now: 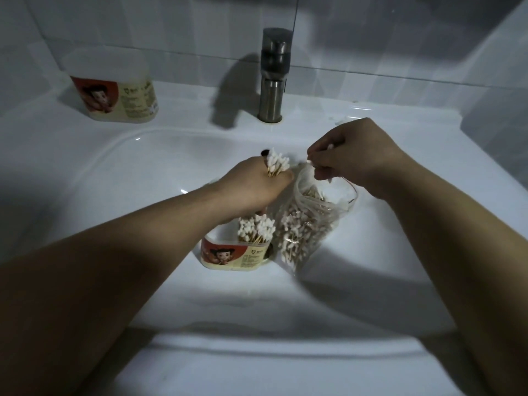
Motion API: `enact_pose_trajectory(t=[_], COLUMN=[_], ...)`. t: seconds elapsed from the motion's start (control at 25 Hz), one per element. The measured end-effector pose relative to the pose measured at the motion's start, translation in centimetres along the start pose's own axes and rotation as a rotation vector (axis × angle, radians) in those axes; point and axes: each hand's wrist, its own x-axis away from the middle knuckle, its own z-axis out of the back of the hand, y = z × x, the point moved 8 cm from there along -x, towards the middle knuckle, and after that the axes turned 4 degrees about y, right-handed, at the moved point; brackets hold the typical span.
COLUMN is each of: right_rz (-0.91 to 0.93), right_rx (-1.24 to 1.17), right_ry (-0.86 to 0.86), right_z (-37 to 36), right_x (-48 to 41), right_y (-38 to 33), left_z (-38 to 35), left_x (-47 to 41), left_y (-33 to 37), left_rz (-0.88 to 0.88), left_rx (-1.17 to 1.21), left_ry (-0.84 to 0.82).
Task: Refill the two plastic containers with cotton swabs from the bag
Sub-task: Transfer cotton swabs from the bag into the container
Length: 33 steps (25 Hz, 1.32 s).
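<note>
My left hand (258, 184) is closed around a bundle of cotton swabs (276, 164), their white tips pointing up, above an open plastic container (228, 254) with a red cartoon label. That container stands in the sink basin and holds a cluster of swabs (255, 228) at its right side. Beside it on the right lies the clear bag (308, 224), still holding many swabs. My right hand (348, 155) pinches a few swabs at the bag's mouth. A second labelled container (114, 90) stands on the sink ledge at the back left.
A white sink (114, 172) fills the view, its basin wall curving around the items. The steel tap (273, 75) rises from the back ledge in the middle. Grey tiled wall lies behind. The lighting is dim.
</note>
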Motion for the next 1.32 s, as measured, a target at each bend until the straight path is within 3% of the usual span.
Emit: enact_pose_trajectory(t=[0.16, 0.28, 0.44, 0.72, 1.0, 1.2, 1.32], right_rz=[0.017, 0.057, 0.092, -0.046, 0.013, 0.038, 0.04], right_rx=[-0.004, -0.003, 0.006, -0.266, -0.136, -0.317, -0.405], right_ry=[-0.096, -0.127, -0.063, -0.143, -0.191, -0.148, -0.133], right_z=[-0.9, -1.8, -2.0, -2.1, -1.7, -1.7, -2.2], right_x=[0.4, 1.0, 0.9, 1.2, 0.7, 1.0, 1.0], right_y=[-0.3, -1.2, -1.4, -1.0, -0.7, -1.4, -1.6], left_z=[0.9, 0.2, -0.1, 0.4, 0.9, 0.0, -0.8], left_x=[-0.6, -0.6, -0.5, -0.8, -1.2, -1.3, -1.3], left_y=[0.0, 0.4, 0.8, -0.1, -0.7, -1.7, -2.3], left_rz=[-0.072, -0.096, -0.118, -0.025, -0.004, 0.176, 0.281], left_rx=[0.192, 0.341, 0.301, 0.485, 0.465, 0.897, 0.948], left_ry=[0.084, 0.016, 0.022, 0.046, 0.128, 0.14, 0.084])
